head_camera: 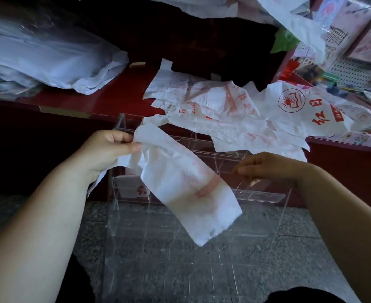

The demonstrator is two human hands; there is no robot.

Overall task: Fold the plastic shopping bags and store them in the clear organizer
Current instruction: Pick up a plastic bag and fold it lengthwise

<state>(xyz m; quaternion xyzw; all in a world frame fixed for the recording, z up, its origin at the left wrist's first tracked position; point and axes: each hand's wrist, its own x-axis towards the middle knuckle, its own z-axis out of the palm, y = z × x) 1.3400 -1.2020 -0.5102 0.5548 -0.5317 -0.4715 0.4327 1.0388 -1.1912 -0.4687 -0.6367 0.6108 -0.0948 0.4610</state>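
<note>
Diagonally, bag (180,182) hangs from left fingers (132,147).

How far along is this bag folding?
Barely started: one folded bag seems to sit in the clear organizer. In hand: the left hand pinches a half-folded bag, a long strip. Left: several flat bags wait on the red counter.

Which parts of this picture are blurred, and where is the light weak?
Head view: top-right corner smeared; the bag in the left hand slightly soft; right hand in shade, left hand brighter; the organizer faint against the grey floor; wide-angle lens bends the counter edge.
</note>
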